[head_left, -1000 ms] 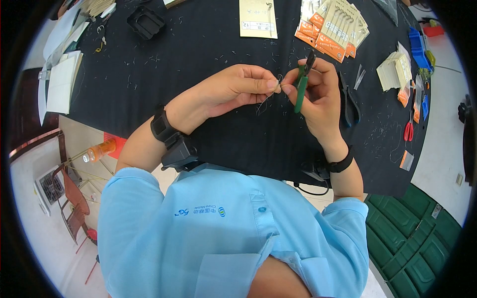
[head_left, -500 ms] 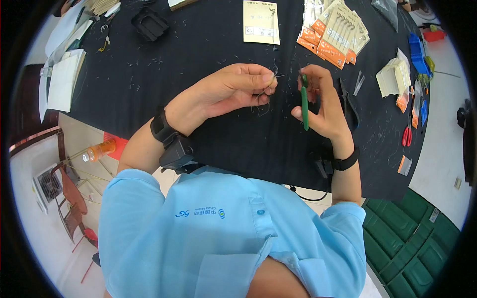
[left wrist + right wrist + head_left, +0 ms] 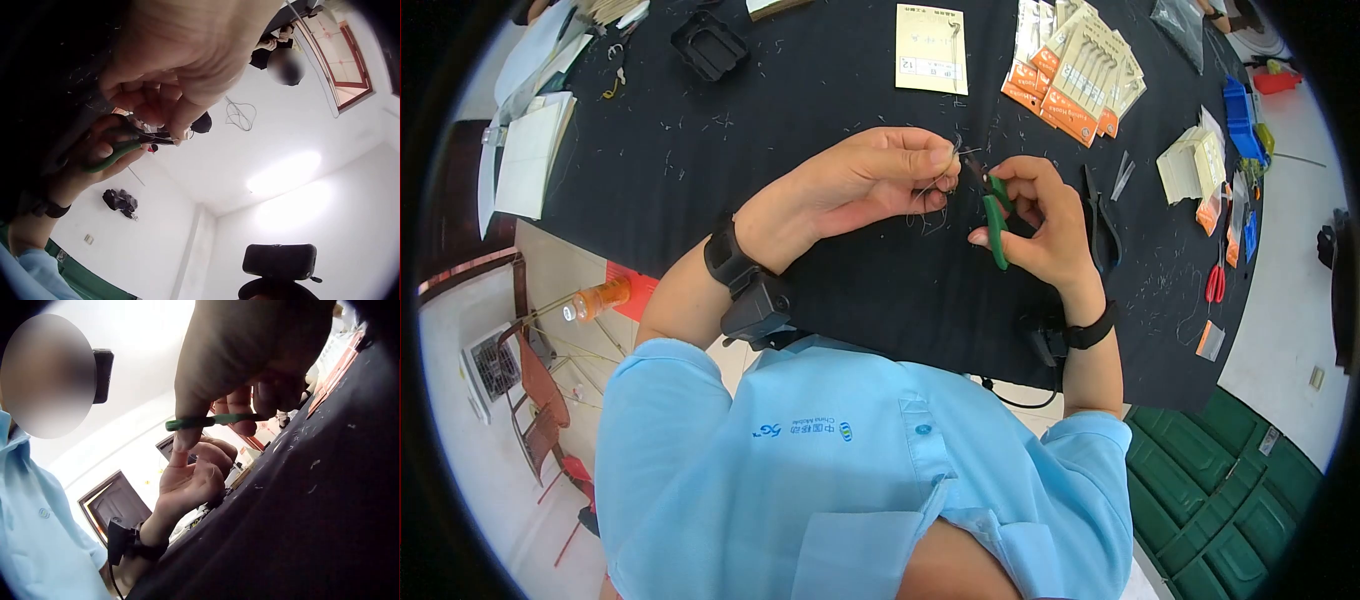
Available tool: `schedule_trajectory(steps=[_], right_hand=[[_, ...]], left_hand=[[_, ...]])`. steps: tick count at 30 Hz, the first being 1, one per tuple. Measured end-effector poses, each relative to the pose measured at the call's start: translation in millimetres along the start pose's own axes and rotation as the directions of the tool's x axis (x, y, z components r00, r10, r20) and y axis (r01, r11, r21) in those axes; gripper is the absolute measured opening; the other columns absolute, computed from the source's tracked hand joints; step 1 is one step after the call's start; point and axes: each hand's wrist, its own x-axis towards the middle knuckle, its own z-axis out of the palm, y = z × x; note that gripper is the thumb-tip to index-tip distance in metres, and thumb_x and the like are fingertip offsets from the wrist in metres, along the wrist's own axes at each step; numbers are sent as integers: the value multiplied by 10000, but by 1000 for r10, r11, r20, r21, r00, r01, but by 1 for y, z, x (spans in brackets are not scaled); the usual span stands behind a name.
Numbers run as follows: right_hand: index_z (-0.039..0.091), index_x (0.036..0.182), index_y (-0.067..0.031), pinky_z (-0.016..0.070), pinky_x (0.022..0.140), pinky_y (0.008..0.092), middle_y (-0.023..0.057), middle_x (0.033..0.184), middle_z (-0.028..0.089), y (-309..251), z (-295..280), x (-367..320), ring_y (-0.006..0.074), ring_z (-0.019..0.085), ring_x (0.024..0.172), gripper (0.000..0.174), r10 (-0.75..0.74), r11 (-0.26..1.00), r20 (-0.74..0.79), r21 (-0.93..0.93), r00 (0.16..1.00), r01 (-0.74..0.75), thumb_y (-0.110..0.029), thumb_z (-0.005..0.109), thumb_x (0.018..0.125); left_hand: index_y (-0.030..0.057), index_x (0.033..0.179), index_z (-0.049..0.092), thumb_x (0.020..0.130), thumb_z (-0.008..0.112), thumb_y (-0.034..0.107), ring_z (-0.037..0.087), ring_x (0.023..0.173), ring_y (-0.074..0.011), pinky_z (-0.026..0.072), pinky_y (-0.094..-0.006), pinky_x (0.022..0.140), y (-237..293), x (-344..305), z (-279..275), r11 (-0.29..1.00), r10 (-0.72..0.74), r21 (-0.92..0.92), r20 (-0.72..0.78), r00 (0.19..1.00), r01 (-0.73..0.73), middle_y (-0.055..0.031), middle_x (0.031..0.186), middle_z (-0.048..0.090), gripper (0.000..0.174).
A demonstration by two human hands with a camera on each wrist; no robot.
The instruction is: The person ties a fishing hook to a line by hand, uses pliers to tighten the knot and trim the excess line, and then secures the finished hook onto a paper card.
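Thumb and index finger of my left hand [image 3: 890, 180] pinch a thin thread [image 3: 935, 205], whose loose loops hang below the fingertips. Whatever small piece sits at the pinch is too tiny to tell. My right hand [image 3: 1045, 225] holds green-handled scissors or snippers [image 3: 997, 230], their dark tip beside the left fingertips. In the left wrist view the tool's green handle [image 3: 115, 156] lies in the right hand [image 3: 94, 156], with its blades close to the left thumb tip. The right wrist view shows the green handle [image 3: 215, 420] between the right thumb and fingers.
Beyond the hands lie a hook card [image 3: 931, 50] and several orange hook packets [image 3: 1080, 75]. Dark pliers [image 3: 1103, 225] rest right of the right hand, with red-handled scissors [image 3: 1215, 284] farther right. A black tray [image 3: 709, 45] stands back left; thread scraps dot the black cloth.
The right hand first drew away from the left with the green tool, then brought its tip back to the left fingertips. The left hand has barely moved and still pinches the thread.
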Motion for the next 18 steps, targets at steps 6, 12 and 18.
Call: schedule_trajectory(steps=[6, 12, 18], right_hand=[[537, 1029, -62, 342, 472, 197, 23, 641, 600, -3, 1, 1, 69, 488, 504, 505, -20, 1000, 6, -19, 1000, 20, -227, 824, 648], [535, 1026, -64, 338, 462, 197, 16, 631, 594, 0, 3, 0, 70, 485, 493, 502, -21, 1000, 9, -11, 1000, 21, -236, 824, 653], [530, 1032, -66, 330, 454, 191, 13, 641, 597, -1, 3, 0, 67, 489, 488, 508, -27, 1000, 22, -7, 999, 27, -265, 825, 669]], left_hand=[[44, 955, 626, 883, 650, 254, 534, 875, -106, 442, -266, 813, -2, 1, -2, 1000, -4, 19, -17, 1000, 4, -23, 915, 578, 223], [80, 923, 622, 809, 729, 303, 536, 902, -127, 441, -310, 853, -1, 1, -2, 997, -22, 73, -26, 999, 24, -13, 939, 577, 273], [85, 896, 624, 808, 730, 309, 529, 883, -119, 445, -306, 842, 0, 0, 0, 997, -21, 78, -33, 999, 24, -5, 925, 568, 263]])
